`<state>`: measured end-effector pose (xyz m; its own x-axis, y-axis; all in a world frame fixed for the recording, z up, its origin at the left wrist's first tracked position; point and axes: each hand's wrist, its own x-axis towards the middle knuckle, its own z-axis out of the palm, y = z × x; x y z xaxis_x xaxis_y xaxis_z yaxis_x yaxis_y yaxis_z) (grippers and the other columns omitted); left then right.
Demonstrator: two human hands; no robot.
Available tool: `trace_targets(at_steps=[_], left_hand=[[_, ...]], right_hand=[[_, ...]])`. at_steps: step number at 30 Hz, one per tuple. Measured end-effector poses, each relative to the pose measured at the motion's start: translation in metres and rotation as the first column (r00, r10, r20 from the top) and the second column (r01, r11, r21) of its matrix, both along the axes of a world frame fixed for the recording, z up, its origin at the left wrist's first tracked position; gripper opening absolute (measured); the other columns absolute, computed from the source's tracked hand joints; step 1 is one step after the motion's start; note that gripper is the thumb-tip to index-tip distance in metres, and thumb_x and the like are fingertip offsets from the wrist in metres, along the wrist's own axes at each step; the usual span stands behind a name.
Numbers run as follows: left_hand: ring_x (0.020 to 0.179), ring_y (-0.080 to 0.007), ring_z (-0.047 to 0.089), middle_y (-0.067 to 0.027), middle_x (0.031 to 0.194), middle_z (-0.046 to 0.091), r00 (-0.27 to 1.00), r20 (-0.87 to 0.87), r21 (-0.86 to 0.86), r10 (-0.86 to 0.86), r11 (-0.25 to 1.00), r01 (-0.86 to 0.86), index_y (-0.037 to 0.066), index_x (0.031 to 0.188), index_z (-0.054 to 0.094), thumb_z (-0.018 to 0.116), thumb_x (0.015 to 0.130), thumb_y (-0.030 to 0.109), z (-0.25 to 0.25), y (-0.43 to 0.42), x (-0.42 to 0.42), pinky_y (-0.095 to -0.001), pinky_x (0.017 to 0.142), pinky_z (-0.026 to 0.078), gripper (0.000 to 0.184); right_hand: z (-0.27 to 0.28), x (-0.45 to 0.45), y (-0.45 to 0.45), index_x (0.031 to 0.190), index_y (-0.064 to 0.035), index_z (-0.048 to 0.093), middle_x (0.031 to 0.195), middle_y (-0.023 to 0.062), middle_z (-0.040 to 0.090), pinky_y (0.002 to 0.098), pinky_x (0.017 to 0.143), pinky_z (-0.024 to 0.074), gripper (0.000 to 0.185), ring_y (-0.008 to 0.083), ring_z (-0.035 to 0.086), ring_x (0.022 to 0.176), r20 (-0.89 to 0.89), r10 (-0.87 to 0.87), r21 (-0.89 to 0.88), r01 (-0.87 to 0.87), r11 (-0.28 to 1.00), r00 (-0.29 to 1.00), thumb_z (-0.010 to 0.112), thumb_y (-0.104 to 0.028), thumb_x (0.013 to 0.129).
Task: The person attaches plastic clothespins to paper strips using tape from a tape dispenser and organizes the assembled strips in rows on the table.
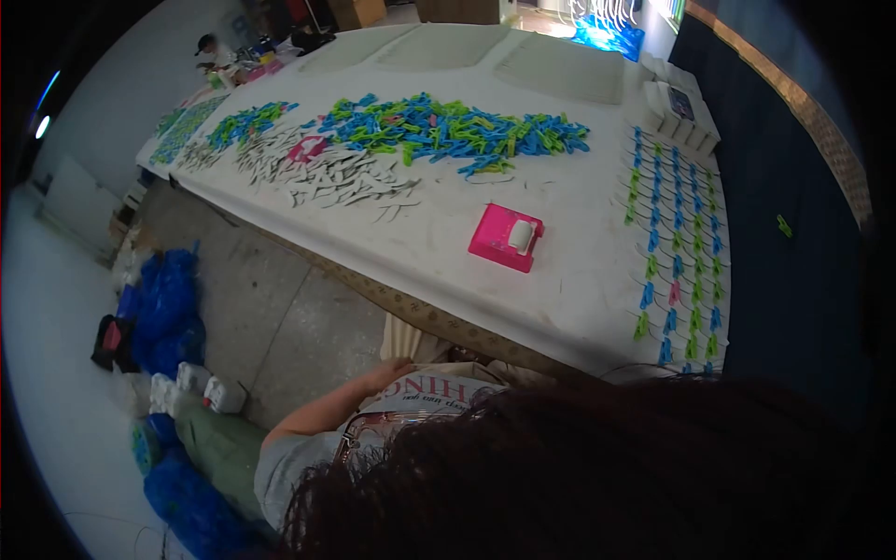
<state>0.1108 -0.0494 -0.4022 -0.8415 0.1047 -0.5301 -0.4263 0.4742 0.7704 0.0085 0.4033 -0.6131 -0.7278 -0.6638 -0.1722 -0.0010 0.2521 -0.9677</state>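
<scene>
My left hand (394,370) is low at the body, against the beige cloth at my waist; its fingers are too small and hidden to read. My right hand is not in view; dark hair covers the bottom right. Nearest on the white table (411,224) lies a pink tray (490,233) with a white block (522,235). Behind it is a heap of blue and green clips (448,131), beside a pile of thin grey-white strips (345,179). Rows of clips with thin curved pieces (674,252) line the right side.
A white box (679,112) stands at the back right. Translucent sheets (560,67) lie along the far edge. Another person (217,54) is at the far left end. Blue bags (170,303) and white containers (224,394) stand on the floor at left.
</scene>
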Motion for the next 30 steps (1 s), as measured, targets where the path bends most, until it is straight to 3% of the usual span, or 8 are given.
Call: trace_targets(at_steps=[4,7,9,14,17,21,26,30], left_hand=[[0.094,-0.0174,0.059,-0.0138,0.097,0.066,0.876,-0.481,0.266,-0.034,0.947,0.183,0.001,0.111,0.06,0.059,0.094,0.033,0.051,0.013,0.052,-0.0336,0.086,0.047,0.036],[0.088,-0.017,0.06,-0.0112,0.091,0.065,0.992,0.016,0.361,0.122,0.925,-0.119,0.001,0.108,0.06,0.063,0.091,0.027,0.07,-0.003,0.023,-0.0341,0.084,0.048,0.032],[0.083,-0.0139,0.059,-0.0073,0.088,0.065,0.972,-0.232,-0.086,0.032,0.995,-0.053,0.001,0.104,0.061,0.066,0.089,0.025,0.085,-0.037,-0.023,-0.0319,0.077,0.049,0.029],[0.071,-0.0103,0.056,-0.0042,0.078,0.064,0.652,-0.732,-0.11,0.196,0.911,-0.397,0.001,0.096,0.064,0.064,0.09,0.013,0.189,-0.08,-0.144,-0.0248,0.067,0.048,0.014],[0.074,-0.0174,0.061,-0.0086,0.084,0.065,0.576,-0.815,-0.267,0.057,0.847,-0.461,0.002,0.096,0.065,0.066,0.086,0.014,0.183,-0.107,-0.202,-0.0283,0.066,0.049,0.015],[0.082,-0.0284,0.062,-0.0112,0.091,0.063,0.535,-0.844,-0.34,-0.022,0.795,-0.503,0.005,0.091,0.067,0.067,0.082,0.018,0.171,-0.112,-0.235,-0.0368,0.071,0.05,0.016],[0.085,-0.0321,0.059,-0.011,0.089,0.061,0.56,-0.829,-0.336,-0.011,0.81,-0.481,0.006,0.086,0.068,0.066,0.082,0.018,0.179,-0.11,-0.236,-0.0415,0.074,0.048,0.013],[0.077,-0.0183,0.06,-0.0062,0.086,0.063,0.631,-0.764,-0.2,0.13,0.883,-0.425,0.004,0.095,0.068,0.067,0.086,0.019,0.184,-0.111,-0.236,-0.0316,0.069,0.048,0.017]], right_hand=[[0.062,-0.025,-0.032,0.096,-0.005,0.061,0.086,0.0095,0.066,0.0338,0.072,0.05,0.027,0.0179,0.063,0.081,-0.216,0.177,0.319,-0.102,0.942,0.96,0.07,-0.027,0.084],[0.166,-0.033,-0.063,0.097,-0.0051,0.06,0.084,0.011,0.066,0.0342,0.071,0.0507,0.026,0.0209,0.065,0.078,-0.211,0.25,0.416,-0.145,0.898,0.945,0.069,-0.026,0.085],[0.229,-0.04,-0.079,0.099,-0.0049,0.06,0.083,0.0105,0.066,0.0337,0.07,0.0509,0.025,0.0216,0.065,0.077,-0.143,0.232,0.367,-0.166,0.916,0.962,0.068,-0.025,0.086],[0.351,-0.047,-0.107,0.105,-0.0039,0.061,0.081,0.0102,0.066,0.0332,0.069,0.0515,0.026,0.0237,0.066,0.076,-0.1,0.089,0.101,-0.079,0.992,0.991,0.067,-0.022,0.086],[0.402,-0.073,-0.117,0.11,-0.0007,0.06,0.093,0.0136,0.064,0.0331,0.076,0.0512,0.035,0.0253,0.064,0.088,-0.547,-0.161,-0.027,0.175,0.984,0.821,0.071,-0.018,0.082],[0.409,-0.13,-0.127,0.136,0.0019,0.039,0.131,0.0186,0.05,0.0382,0.102,0.0409,0.074,0.0303,0.05,0.121,-0.798,-0.15,0.086,0.358,0.93,0.584,0.076,-0.02,0.076],[0.39,-0.184,-0.146,0.147,0.0017,0.018,0.146,0.0213,0.03,0.0395,0.112,0.0296,0.107,0.0342,0.033,0.135,-0.716,-0.036,0.224,0.278,0.934,0.697,0.083,-0.025,0.067],[0.395,-0.203,-0.155,0.148,0.0019,0.017,0.144,0.0221,0.032,0.0385,0.11,0.0326,0.115,0.0332,0.037,0.133,-0.658,0.005,0.225,0.19,0.956,0.753,0.087,-0.027,0.061]])
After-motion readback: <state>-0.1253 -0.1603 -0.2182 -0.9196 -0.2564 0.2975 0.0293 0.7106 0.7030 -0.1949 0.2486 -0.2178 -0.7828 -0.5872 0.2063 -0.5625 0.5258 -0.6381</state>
